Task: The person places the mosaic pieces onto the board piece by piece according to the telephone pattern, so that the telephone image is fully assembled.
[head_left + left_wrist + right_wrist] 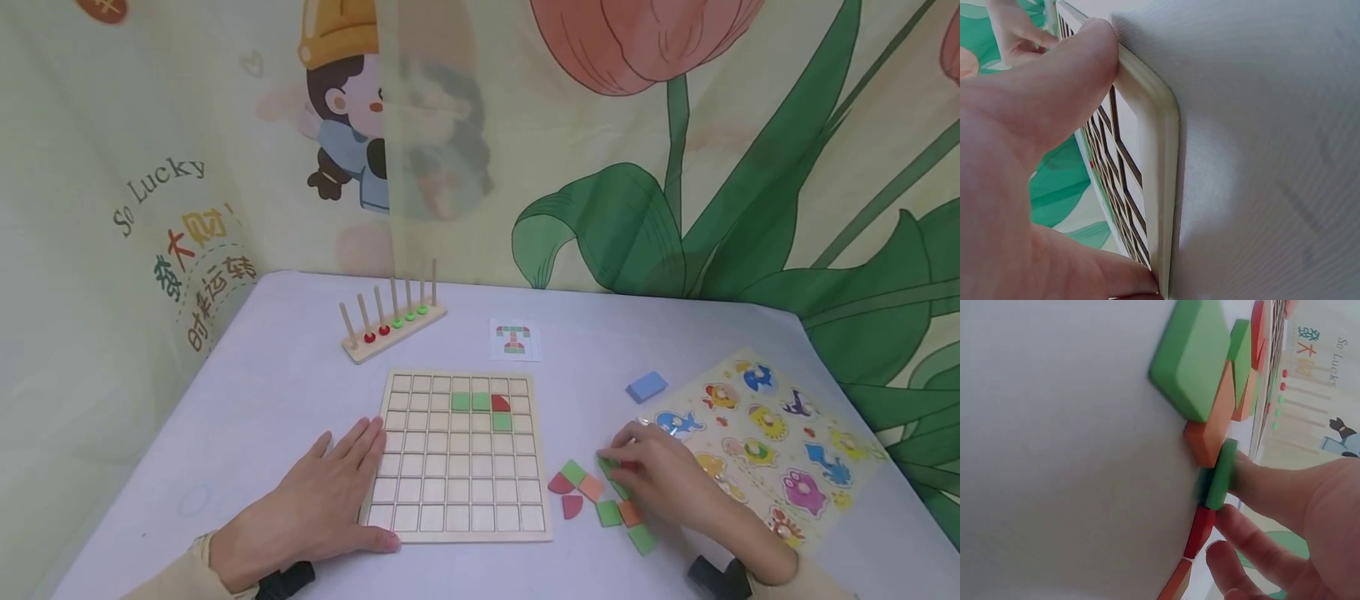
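A wooden grid board (480,492) lies flat on the table, with green square tiles (461,402) and one red quarter-round tile (500,403) in its upper cells. My left hand (315,500) rests along the board's left edge, fingers straight; the left wrist view shows the thumb on the board's rim (1163,150). Right of the board, my right hand (663,471) pinches a green tile (1222,475) between thumb and fingertips. Around it lie loose green (609,512), orange (591,487) and red tiles (572,506). The right fingers partly hide some of them in the head view.
Behind the board lies a small pattern card (515,339). A wooden peg stand (358,352) with red and green beads is at the back left. To the right are a blue block (647,386) and a sea-animal board (813,429). A printed curtain hangs behind the table.
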### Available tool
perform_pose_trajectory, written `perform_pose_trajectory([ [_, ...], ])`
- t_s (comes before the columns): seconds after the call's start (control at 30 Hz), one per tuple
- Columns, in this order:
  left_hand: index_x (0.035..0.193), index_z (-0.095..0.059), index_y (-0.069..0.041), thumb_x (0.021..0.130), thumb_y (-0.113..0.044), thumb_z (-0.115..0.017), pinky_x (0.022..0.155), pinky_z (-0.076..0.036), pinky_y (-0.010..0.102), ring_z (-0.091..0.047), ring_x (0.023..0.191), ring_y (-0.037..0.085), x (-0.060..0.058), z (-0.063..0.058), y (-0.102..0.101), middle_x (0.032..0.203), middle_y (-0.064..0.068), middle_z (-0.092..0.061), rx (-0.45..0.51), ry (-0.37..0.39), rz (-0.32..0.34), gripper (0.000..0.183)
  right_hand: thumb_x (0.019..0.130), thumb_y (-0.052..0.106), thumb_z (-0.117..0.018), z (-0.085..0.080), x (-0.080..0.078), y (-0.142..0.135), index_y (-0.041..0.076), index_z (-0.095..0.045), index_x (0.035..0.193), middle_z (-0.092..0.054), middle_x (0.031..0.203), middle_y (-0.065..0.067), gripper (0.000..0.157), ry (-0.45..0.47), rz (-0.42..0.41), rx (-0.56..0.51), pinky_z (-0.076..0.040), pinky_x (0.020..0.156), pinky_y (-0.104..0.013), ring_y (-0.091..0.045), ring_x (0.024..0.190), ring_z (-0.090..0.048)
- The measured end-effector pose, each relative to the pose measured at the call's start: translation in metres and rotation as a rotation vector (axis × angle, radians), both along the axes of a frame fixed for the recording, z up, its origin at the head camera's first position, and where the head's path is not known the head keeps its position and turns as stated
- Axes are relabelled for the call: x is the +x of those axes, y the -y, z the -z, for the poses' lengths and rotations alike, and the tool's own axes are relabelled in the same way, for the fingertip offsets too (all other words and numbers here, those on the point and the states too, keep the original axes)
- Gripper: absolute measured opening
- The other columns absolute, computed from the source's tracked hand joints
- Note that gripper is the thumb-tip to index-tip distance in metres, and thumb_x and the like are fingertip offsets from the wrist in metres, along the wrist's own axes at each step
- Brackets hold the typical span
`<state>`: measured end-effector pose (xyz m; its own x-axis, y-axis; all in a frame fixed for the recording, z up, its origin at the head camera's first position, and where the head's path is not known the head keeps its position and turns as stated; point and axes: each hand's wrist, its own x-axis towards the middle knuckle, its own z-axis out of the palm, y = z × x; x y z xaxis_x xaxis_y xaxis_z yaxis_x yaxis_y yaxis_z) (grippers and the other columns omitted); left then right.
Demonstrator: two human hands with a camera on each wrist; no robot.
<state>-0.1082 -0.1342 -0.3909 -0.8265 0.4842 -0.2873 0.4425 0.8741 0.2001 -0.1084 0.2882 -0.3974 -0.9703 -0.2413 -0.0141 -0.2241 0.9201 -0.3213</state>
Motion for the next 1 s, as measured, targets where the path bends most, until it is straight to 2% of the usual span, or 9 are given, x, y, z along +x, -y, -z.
perform_pose_trajectory([
  [0.2, 0.158, -0.03, 0.005, 0.074, -0.084, -0.066, 0.119, -0.025, 0.069, -0.025, 0.158, 0.038, 0.001, -0.001, 0.001, 0.169, 0.022, -0.024, 0.011, -0.01, 0.001, 0.128, 0.081, 0.015, -0.087, 0.001, -0.002, 0.002, 0.019, -0.082, 0.109, -0.066, 0.098, 0.011, 0.029, -0.048, -0.015, 0.052, -0.053, 0.074, -0.02, -0.007, 0.091, -0.054],
  [0.4, 0.157, -0.031, 0.006, 0.074, -0.084, -0.066, 0.119, -0.025, 0.069, -0.025, 0.157, 0.038, 0.0, 0.0, 0.001, 0.169, 0.022, -0.024, 0.01, -0.014, 0.002, 0.128, 0.081, 0.012, -0.086, 0.001, -0.002, 0.003, 0.017, -0.082, 0.111, -0.064, 0.098, 0.01, 0.031, -0.024, -0.016, 0.034, -0.052, 0.071, -0.017, -0.007, 0.089, -0.053],
  [0.77, 0.158, -0.031, 0.005, 0.073, -0.085, -0.065, 0.119, -0.025, 0.069, -0.025, 0.157, 0.038, 0.0, 0.001, 0.001, 0.169, 0.022, -0.024, 0.009, -0.011, -0.001, 0.129, 0.082, 0.014, -0.086, 0.002, -0.005, 0.009, 0.017, -0.082, 0.111, -0.065, 0.088, 0.011, 0.029, -0.07, -0.019, 0.021, -0.048, 0.066, -0.017, -0.003, 0.079, -0.049],
  [0.87, 0.158, -0.03, 0.005, 0.072, -0.086, -0.065, 0.119, -0.025, 0.069, -0.025, 0.158, 0.038, -0.001, 0.001, 0.001, 0.169, 0.021, -0.024, 0.007, -0.007, -0.001, 0.13, 0.085, 0.017, -0.084, 0.0, -0.008, 0.013, 0.017, -0.081, 0.113, -0.065, 0.087, 0.011, 0.028, -0.077, -0.035, 0.004, -0.047, 0.064, -0.016, -0.002, 0.077, -0.049],
  [1.0, 0.158, -0.03, 0.005, 0.072, -0.086, -0.065, 0.119, -0.024, 0.069, -0.024, 0.158, 0.038, -0.001, 0.001, 0.001, 0.17, 0.021, -0.023, 0.011, 0.001, -0.004, 0.13, 0.086, 0.02, -0.083, -0.003, -0.015, 0.023, 0.016, -0.081, 0.114, -0.067, 0.09, 0.011, 0.028, -0.119, -0.097, -0.003, -0.047, 0.066, -0.017, -0.001, 0.079, -0.051],
])
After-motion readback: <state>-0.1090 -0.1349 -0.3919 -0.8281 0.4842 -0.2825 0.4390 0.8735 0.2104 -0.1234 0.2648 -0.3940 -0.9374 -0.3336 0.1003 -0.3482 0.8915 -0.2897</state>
